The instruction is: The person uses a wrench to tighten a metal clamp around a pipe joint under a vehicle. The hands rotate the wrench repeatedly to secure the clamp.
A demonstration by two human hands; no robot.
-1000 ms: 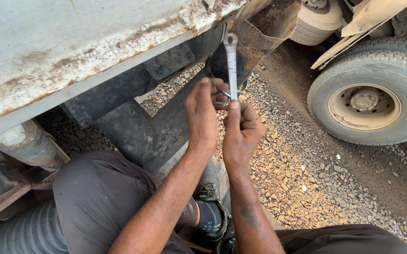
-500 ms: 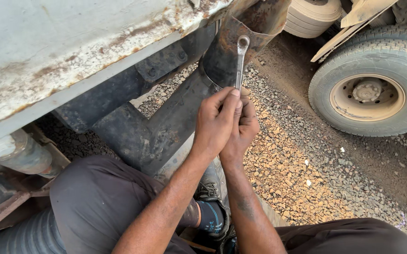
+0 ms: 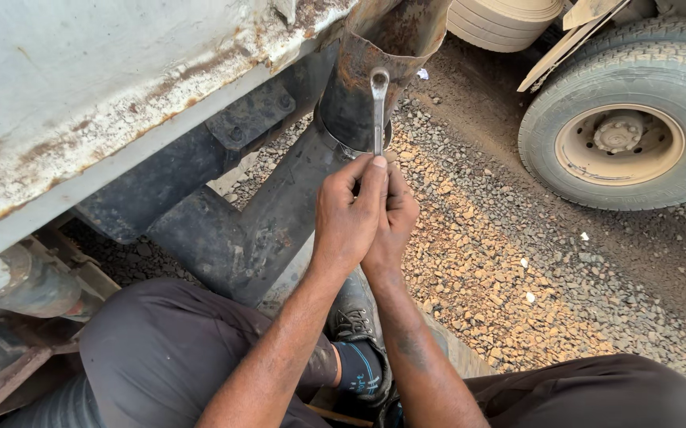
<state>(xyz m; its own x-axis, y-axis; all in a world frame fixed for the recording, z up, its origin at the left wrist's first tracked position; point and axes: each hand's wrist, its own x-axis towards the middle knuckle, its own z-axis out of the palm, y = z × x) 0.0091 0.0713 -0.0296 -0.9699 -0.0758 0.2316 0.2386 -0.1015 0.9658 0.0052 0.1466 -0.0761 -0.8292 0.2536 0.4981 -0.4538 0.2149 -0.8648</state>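
Note:
A silver ring spanner (image 3: pixel 378 107) stands upright in front of a rusty pipe (image 3: pixel 382 63). Its ring end is at the top and its lower end is hidden inside my hands. My left hand (image 3: pixel 351 218) wraps around the lower shaft with the fingers closed. My right hand (image 3: pixel 394 218) presses against it from the right, also closed on the tool. A metal band clamp (image 3: pixel 328 136) circles the joint where the rusty pipe meets a dark pipe (image 3: pixel 275 218), just above my hands.
A worn white truck body panel (image 3: pixel 105 87) overhangs at the upper left. A truck wheel (image 3: pixel 624 139) stands at the right on gravel (image 3: pixel 485 269). My knees in dark trousers and a black shoe (image 3: pixel 355 325) fill the bottom edge.
The spanner and both hands have shifted right and slightly up in the view. My hands, which were fingering the tool's lower end, have closed tightly together around it.

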